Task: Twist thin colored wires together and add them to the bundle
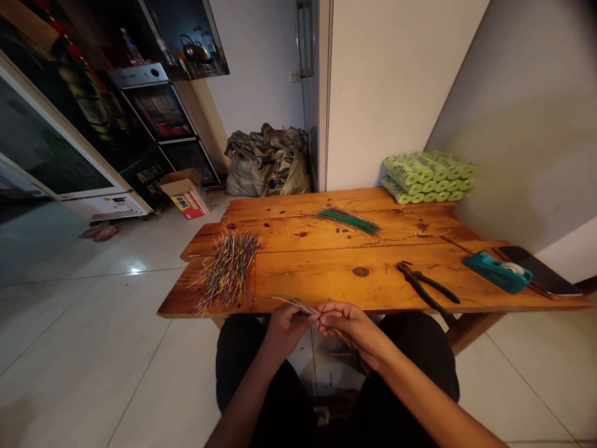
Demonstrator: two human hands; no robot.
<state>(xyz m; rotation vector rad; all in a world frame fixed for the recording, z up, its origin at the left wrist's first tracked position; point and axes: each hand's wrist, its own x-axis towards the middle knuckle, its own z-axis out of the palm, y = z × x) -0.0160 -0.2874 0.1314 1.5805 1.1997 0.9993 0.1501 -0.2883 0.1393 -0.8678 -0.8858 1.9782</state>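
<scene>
My left hand [291,323] and my right hand [347,326] meet just off the near edge of the wooden table, above my lap. Between them they pinch a small bundle of thin wires [298,303], whose loose ends stick out to the left and hang below my right hand. Fingers hide the spot where the bundle is gripped. On the table to the left lies a large heap of multicoloured wires [231,267]. Farther back is a bundle of green wires [349,220]. Pliers [426,286] with dark handles rest to the right, jaws pointing away.
A teal tape dispenser [499,271] and a dark phone-like slab [541,270] lie at the wooden table's [303,267] right end. Green-wrapped rolls [426,177] are stacked at the back right, against the wall. A cardboard box [186,194] and bulging sacks [268,162] stand on the floor beyond.
</scene>
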